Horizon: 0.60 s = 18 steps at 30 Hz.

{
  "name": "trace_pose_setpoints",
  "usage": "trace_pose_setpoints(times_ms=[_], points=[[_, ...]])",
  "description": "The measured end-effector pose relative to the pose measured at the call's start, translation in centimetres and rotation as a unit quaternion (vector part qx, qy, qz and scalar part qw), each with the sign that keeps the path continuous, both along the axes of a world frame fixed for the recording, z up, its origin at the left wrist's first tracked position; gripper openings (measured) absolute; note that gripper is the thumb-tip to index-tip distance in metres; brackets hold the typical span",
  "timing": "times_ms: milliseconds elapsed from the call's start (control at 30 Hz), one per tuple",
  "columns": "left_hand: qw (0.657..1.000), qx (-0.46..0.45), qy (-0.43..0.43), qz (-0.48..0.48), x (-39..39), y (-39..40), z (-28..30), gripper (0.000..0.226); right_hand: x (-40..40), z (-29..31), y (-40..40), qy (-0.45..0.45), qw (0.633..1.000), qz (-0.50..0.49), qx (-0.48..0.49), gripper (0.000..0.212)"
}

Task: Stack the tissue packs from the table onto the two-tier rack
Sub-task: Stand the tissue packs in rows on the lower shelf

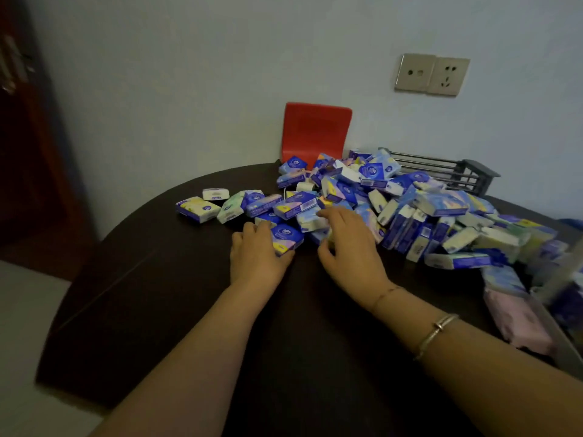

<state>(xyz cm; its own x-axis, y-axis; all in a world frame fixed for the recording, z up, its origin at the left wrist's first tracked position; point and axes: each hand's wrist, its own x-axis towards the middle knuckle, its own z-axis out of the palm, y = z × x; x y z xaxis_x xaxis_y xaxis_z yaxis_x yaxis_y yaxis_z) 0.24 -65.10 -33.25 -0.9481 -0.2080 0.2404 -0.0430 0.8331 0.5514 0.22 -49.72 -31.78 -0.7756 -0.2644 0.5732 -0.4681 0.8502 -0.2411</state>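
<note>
A big heap of small tissue packs [407, 209], mostly blue and white, covers the right half of the dark round table [176, 310]. My left hand [257, 253] grips one blue pack [285, 239] at the heap's near edge. My right hand [347, 244] reaches into the pile with curled fingers round a pale pack [315, 220]. A grey wire rack [454, 173] lies behind the heap by the wall, partly buried. At the right edge, part of another rack [564, 279] shows, blurred, with packs in it.
A red plastic chair back [315, 130] stands behind the table against the wall. A few loose packs [202, 208] lie to the left of the heap. A pink pack [517, 316] lies at the right. A wall socket [432, 74] sits above the rack.
</note>
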Motion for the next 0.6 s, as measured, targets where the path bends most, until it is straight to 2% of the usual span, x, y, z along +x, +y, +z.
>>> trace_pose_setpoints(times_ms=[133,200,267,333,433,500,600], points=[[0.997,0.074,0.033,0.000,0.5,-0.2,0.3,0.067,-2.2,0.3,-0.9,-0.048,0.996,-0.021,0.069,0.058],[0.985,0.167,0.051,0.010,0.5,-0.5,0.5,0.065,-2.5,0.3,-1.3,-0.065,0.989,-0.040,0.124,0.055],[0.959,0.279,0.053,0.013,0.5,-0.8,0.8,0.062,-2.5,0.3,-1.5,-0.036,0.983,-0.058,0.168,0.043],[0.927,0.372,0.044,0.006,0.7,-1.1,1.1,0.057,-2.1,0.6,-1.5,0.015,0.988,-0.068,0.138,0.025],[0.879,0.475,0.032,-0.003,1.0,-1.1,1.6,0.048,-1.5,1.4,-0.9,0.040,0.997,-0.063,0.016,0.011],[0.863,0.505,0.035,-0.017,1.0,-1.0,1.8,0.048,-1.3,1.4,-0.5,0.013,0.998,-0.040,0.040,0.022],[0.843,0.535,0.025,-0.045,0.9,-0.7,2.1,0.050,-1.4,0.8,-0.5,-0.050,0.988,-0.021,0.147,0.055]])
